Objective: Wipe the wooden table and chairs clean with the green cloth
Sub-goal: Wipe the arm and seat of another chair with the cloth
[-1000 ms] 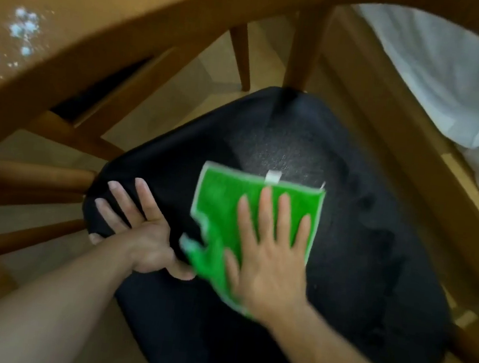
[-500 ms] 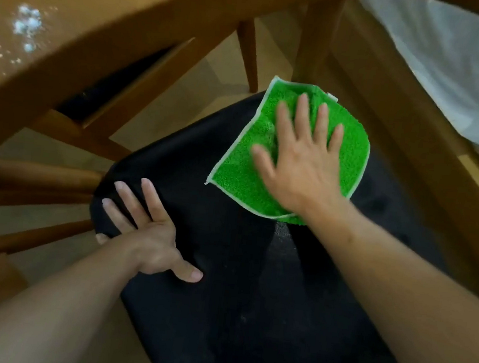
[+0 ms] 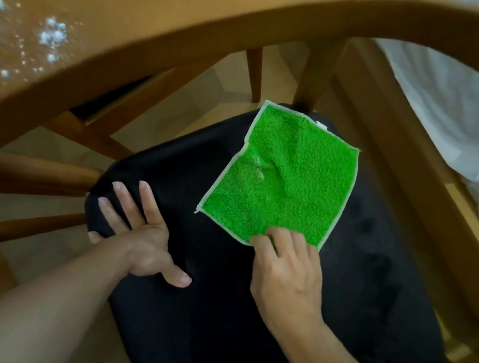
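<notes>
Head view, cloth: the green cloth (image 3: 283, 177) lies spread flat on the black chair seat (image 3: 246, 316), up at about one o'clock of the cushion, its far corner reaching the seat's back edge.
Head view, right hand: the right hand (image 3: 284, 273) sits at the cloth's near edge, at six o'clock of it, fingertips (image 3: 275, 239) curled and nipping the hem; I judge it is grasping the cloth to drag or lift it.
Head view, left hand: the left hand (image 3: 137, 229) rests flat on the seat's corner at nine o'clock, fingers straight and spread, holding nothing, seemingly bracing.
Head view, progress: the wiping is on a chair seat now; darker patches on the cushion toward three o'clock could be damp, though I cannot tell for sure. The wooden table (image 3: 72, 13) at eleven o'clock carries pale droplets or flecks, so I judge it is yet to be wiped, or needs another pass.
Head view, surface: dark fabric cushion, likely grippy under terry cloth.
Head view, room: curved chair back rail (image 3: 281, 16) at twelve o'clock, a white sheet (image 3: 448, 115) at two o'clock, pale floor (image 3: 181, 109) beneath.
</notes>
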Available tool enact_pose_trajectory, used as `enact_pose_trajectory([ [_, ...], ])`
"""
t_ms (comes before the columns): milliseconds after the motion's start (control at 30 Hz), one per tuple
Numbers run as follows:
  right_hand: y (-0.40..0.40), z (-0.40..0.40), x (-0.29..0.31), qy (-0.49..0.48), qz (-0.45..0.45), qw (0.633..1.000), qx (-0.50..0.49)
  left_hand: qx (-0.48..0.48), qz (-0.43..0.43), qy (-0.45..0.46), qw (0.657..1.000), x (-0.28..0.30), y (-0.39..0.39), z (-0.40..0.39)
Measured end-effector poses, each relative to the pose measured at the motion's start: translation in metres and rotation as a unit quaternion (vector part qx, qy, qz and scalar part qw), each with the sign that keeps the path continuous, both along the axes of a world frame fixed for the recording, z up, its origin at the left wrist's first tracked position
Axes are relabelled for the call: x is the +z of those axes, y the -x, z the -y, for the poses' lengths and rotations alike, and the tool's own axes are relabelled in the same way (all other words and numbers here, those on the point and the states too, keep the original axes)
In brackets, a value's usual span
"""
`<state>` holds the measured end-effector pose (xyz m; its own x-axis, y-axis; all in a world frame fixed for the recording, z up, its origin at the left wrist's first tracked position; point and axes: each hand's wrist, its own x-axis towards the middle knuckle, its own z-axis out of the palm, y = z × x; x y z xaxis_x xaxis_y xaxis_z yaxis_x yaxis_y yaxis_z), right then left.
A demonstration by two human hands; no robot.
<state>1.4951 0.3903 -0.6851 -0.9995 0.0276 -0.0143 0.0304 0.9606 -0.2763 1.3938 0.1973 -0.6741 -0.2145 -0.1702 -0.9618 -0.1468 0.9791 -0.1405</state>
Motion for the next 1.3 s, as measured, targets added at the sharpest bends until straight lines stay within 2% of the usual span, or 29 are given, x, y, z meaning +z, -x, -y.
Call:
enact_pose_trajectory([
  [200, 0.005, 0.004, 0.012, 0.031, 0.083, 0.996, 0.018, -0.001, -0.007, 0.015, 1.000, 0.002, 0.000, -0.004],
  [367, 0.010, 0.001, 0.014, 0.045, 0.099, 0.994, 0.022, 0.001, -0.008, -0.005, 1.000, 0.005, 0.000, -0.002],
  [533, -0.014, 0.011, 0.034, 0.120, 0.221, 0.963, 0.092, -0.003, -0.012, -0.011, 1.000, 0.004, -0.001, 0.000],
  [667, -0.019, 0.007, 0.055, 0.173, 0.183, 0.966, 0.060, -0.004, -0.013, -0.023, 1.000, 0.006, -0.001, 0.001],
  [800, 0.048, -0.010, 0.055, 0.176, 0.150, 0.973, 0.010, -0.005, -0.019, -0.018, 1.000, 0.009, -0.001, -0.001],
  [867, 0.090, -0.018, 0.049, 0.142, 0.134, 0.981, 0.022, -0.003, -0.021, -0.012, 1.000, 0.008, -0.002, -0.002],
  [933, 0.123, -0.025, 0.045, 0.045, 0.112, 0.992, 0.033, -0.002, -0.023, -0.005, 1.000, 0.008, -0.002, -0.001],
  [1000, 0.133, -0.026, 0.039, -0.043, 0.007, 0.999, 0.021, -0.005, -0.026, -0.006, 1.000, 0.006, -0.002, 0.000],
  [1067, 0.114, -0.012, 0.037, -0.031, -0.087, 0.995, 0.025, -0.003, -0.026, -0.010, 1.000, 0.004, -0.002, 0.001],
  [1100, 0.096, -0.003, 0.032, -0.016, -0.083, 0.995, 0.055, 0.001, -0.028, -0.006, 1.000, 0.004, -0.003, 0.001],
  [1167, 0.063, 0.008, 0.016, -0.006, 0.064, 0.989, 0.131, 0.008, -0.030, 0.000, 1.000, 0.005, -0.003, 0.001],
  [1200, 0.056, 0.003, 0.005, -0.032, 0.135, 0.977, 0.164, 0.008, -0.028, -0.007, 1.000, 0.004, -0.004, 0.001],
  [1233, 0.059, -0.009, -0.007, -0.054, 0.157, 0.968, 0.187, 0.008, -0.027, -0.016, 0.999, 0.004, -0.004, 0.002],
  [1300, 0.084, -0.033, -0.027, -0.076, 0.122, 0.968, 0.207, 0.006, -0.029, -0.031, 0.999, 0.004, -0.003, 0.003],
])
